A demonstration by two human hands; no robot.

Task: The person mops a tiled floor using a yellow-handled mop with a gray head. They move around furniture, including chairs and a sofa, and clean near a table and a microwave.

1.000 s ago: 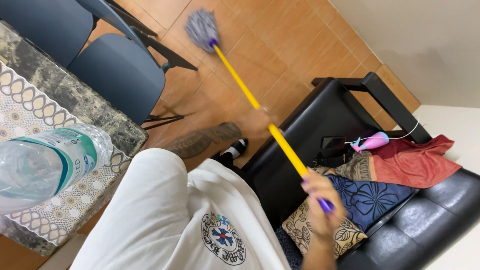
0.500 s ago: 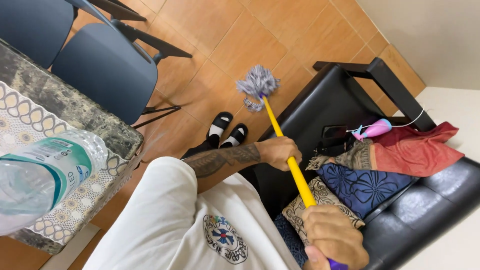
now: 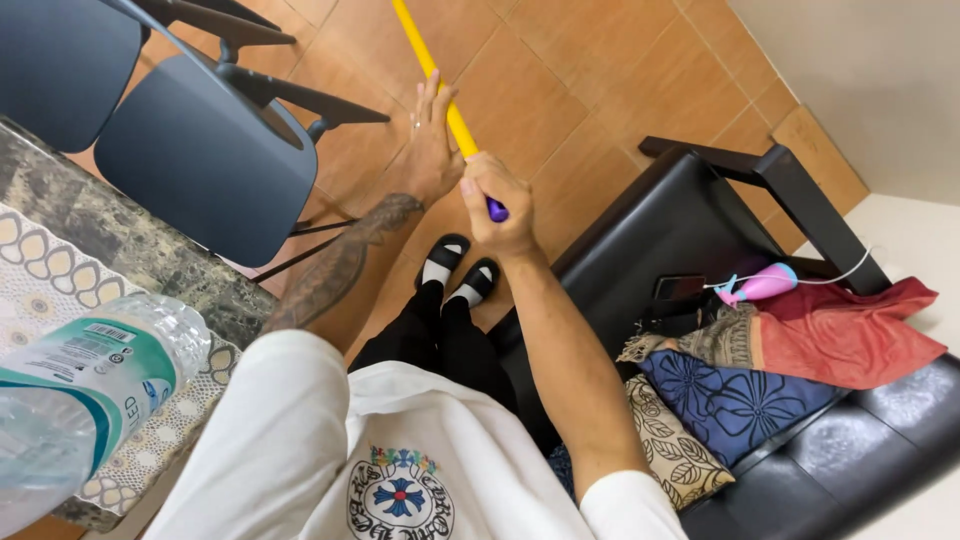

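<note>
A yellow mop handle (image 3: pixel 432 72) with a purple end cap runs from the top edge down to my hands; the mop head is out of view above. My right hand (image 3: pixel 497 203) is closed around the purple end of the handle. My left hand (image 3: pixel 432 140) rests against the handle just above, fingers stretched out along it. Both arms reach forward over the tiled floor (image 3: pixel 560 70). My feet in black sandals (image 3: pixel 458 270) stand below the hands.
A dark blue chair (image 3: pixel 200 160) stands at the left beside a marble table (image 3: pixel 90 240) with a patterned cloth and a plastic water bottle (image 3: pixel 90 385). A black sofa (image 3: pixel 700 230) on the right holds patterned cushions, red cloth and a pink device with a cord.
The mop has been pushed forward, so its head has left the view at the top. Both hands have moved up and away from my body; the right hand has come up next to the left.
</note>
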